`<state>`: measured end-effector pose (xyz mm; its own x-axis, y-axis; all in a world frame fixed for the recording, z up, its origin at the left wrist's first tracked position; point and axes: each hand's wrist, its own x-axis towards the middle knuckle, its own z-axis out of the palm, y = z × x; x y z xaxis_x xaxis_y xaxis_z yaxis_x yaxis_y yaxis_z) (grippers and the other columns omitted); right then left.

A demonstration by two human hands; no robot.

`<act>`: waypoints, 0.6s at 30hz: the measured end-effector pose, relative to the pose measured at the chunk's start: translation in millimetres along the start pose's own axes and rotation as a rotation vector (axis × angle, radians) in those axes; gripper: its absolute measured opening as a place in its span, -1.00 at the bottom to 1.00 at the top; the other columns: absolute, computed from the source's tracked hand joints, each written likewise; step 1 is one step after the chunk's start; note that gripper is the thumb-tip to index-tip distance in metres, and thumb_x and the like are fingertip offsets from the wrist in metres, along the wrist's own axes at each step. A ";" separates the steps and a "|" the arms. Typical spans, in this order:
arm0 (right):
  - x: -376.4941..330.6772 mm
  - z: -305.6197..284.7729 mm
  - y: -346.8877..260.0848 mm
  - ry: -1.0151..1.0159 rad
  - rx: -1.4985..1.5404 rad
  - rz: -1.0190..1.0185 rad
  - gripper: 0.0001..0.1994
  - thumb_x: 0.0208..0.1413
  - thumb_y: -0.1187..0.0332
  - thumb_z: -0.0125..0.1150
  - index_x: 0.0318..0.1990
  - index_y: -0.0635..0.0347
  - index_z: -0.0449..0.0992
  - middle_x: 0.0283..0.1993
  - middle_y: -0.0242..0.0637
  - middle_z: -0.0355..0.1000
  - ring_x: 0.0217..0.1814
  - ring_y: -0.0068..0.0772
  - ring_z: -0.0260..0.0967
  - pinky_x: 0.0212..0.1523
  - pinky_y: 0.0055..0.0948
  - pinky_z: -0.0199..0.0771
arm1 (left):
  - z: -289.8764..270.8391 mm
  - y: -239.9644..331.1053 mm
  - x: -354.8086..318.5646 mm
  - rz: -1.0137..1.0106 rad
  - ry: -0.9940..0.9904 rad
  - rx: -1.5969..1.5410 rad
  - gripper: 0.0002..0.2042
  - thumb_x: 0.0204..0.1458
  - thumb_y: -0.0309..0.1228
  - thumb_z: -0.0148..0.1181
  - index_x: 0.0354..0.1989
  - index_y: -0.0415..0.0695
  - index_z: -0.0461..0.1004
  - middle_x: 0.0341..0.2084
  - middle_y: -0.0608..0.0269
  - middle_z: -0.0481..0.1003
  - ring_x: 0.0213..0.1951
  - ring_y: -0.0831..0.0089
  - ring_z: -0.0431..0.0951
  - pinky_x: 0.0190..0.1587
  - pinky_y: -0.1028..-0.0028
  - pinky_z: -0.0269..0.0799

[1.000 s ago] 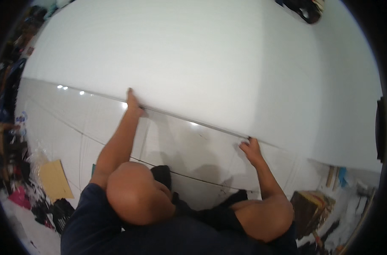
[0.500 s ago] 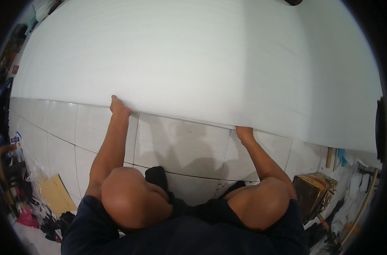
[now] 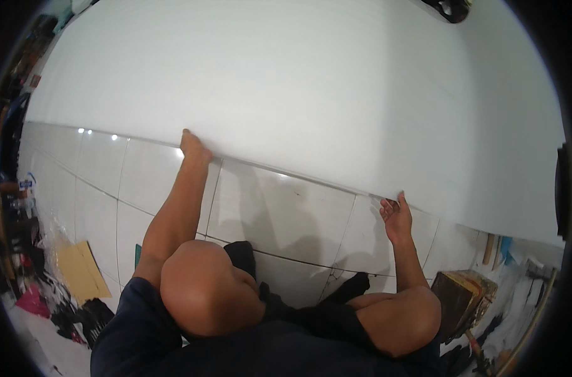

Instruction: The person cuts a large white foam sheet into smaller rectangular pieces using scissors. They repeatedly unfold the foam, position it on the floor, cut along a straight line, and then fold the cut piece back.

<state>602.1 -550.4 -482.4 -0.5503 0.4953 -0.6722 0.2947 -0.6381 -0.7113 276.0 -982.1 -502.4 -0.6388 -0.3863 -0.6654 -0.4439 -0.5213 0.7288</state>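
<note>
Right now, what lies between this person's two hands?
In the head view, the near edge of the white sheet and tiled floor lie between the left hand and right hand.

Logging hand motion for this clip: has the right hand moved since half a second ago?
Yes: the right hand has shifted right, farther from the floor tile seam on its left.

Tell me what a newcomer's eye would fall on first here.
Probably the big white sheet, which fills the upper part of the view. Next, the two hands at its near edge: the left hand left of centre, the right hand farther right, palm up. A tan board stands out at lower left.
</note>
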 end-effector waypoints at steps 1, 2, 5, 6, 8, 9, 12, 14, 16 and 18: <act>7.2 4.9 3.2 0.063 -0.094 -0.057 -0.58 0.20 0.06 0.13 -0.12 0.30 0.33 -0.15 -0.15 0.39 -0.15 -0.34 0.43 -0.18 -0.35 0.51 | -0.8 3.7 3.3 0.015 0.005 0.034 -0.45 0.21 -0.14 -0.18 0.27 -0.29 0.10 0.25 0.01 0.20 0.22 0.08 0.24 0.28 0.06 0.09; 12.2 9.1 7.9 0.130 -0.187 -0.113 -0.59 0.19 0.06 0.13 -0.16 0.31 0.33 -0.21 -0.17 0.40 -0.22 -0.34 0.45 -0.24 -0.37 0.53 | -10.2 1.7 23.3 0.045 -0.051 -0.051 -0.42 0.21 -0.12 -0.18 0.28 -0.31 0.07 0.27 0.00 0.16 0.24 0.09 0.22 0.29 0.07 0.06; 15.3 4.5 15.5 0.131 -0.273 -0.107 -0.58 0.17 0.02 0.16 -0.22 0.26 0.32 -0.28 -0.21 0.40 -0.30 -0.39 0.44 -0.34 -0.46 0.52 | -9.9 -4.8 30.5 -0.014 -0.050 -0.041 -0.43 0.22 -0.14 -0.19 0.28 -0.32 0.07 0.27 0.01 0.17 0.25 0.10 0.20 0.30 0.08 0.04; 18.1 5.3 16.4 0.099 -0.282 -0.083 -0.59 0.16 0.01 0.18 -0.23 0.23 0.32 -0.28 -0.24 0.39 -0.30 -0.40 0.44 -0.34 -0.46 0.52 | -12.7 -1.5 33.7 -0.007 -0.034 -0.017 -0.43 0.22 -0.15 -0.19 0.28 -0.32 0.07 0.27 0.01 0.16 0.26 0.10 0.19 0.31 0.09 0.03; 16.9 1.0 12.4 0.111 -0.420 -0.054 -0.60 0.14 0.02 0.21 -0.34 0.22 0.36 -0.29 -0.24 0.40 -0.33 -0.41 0.42 -0.37 -0.48 0.48 | -13.9 -4.0 39.8 0.004 -0.026 0.011 -0.44 0.23 -0.16 -0.20 0.29 -0.32 0.06 0.28 0.01 0.15 0.27 0.10 0.18 0.31 0.09 0.02; 13.0 1.6 9.8 0.118 -0.571 -0.012 -0.61 0.13 0.03 0.23 -0.37 0.22 0.37 -0.29 -0.23 0.40 -0.33 -0.42 0.42 -0.39 -0.49 0.46 | -12.6 -3.3 40.2 0.017 -0.032 0.017 -0.44 0.23 -0.16 -0.20 0.29 -0.31 0.05 0.29 0.02 0.13 0.27 0.11 0.18 0.31 0.09 0.01; -9.8 3.0 8.7 0.101 -1.200 -0.329 -0.60 0.02 0.03 0.33 -0.30 0.22 0.44 -0.26 -0.18 0.42 -0.32 -0.36 0.42 -0.30 -0.39 0.46 | -5.1 -6.7 24.5 0.013 -0.101 0.017 -0.43 0.23 -0.16 -0.20 0.30 -0.32 0.04 0.31 0.03 0.11 0.28 0.10 0.17 0.32 0.08 -0.01; -28.3 35.2 0.0 0.028 -1.452 -0.921 -0.57 -0.07 0.05 0.39 -0.17 0.17 0.48 -0.14 -0.16 0.42 -0.17 -0.27 0.41 -0.10 -0.24 0.42 | -10.3 -0.3 22.5 0.014 -0.089 0.033 -0.43 0.23 -0.16 -0.21 0.30 -0.31 0.04 0.30 0.03 0.11 0.28 0.09 0.17 0.32 0.08 0.00; -32.7 76.8 -14.3 -0.118 -1.504 -1.354 -0.54 -0.09 0.09 0.40 -0.05 0.09 0.49 0.01 -0.18 0.40 0.03 -0.19 0.36 0.11 -0.12 0.30 | -19.4 8.2 38.4 0.019 -0.027 0.080 -0.44 0.23 -0.15 -0.22 0.29 -0.31 0.06 0.29 0.04 0.14 0.27 0.08 0.19 0.32 0.07 0.01; -23.5 86.5 -24.2 -0.274 -1.674 -1.393 -0.53 -0.07 0.12 0.38 0.02 0.02 0.48 0.13 -0.23 0.35 0.19 -0.17 0.28 0.25 -0.06 0.16 | -13.2 3.6 23.2 0.007 -0.079 0.028 -0.44 0.24 -0.15 -0.24 0.29 -0.30 0.07 0.28 0.04 0.16 0.27 0.07 0.19 0.32 0.06 0.02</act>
<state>540.3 -597.7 -431.7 -0.9711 -0.1124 0.2105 -0.1459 0.9777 -0.1509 267.9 -1003.0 -517.4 -0.6890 -0.3279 -0.6464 -0.4561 -0.4970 0.7382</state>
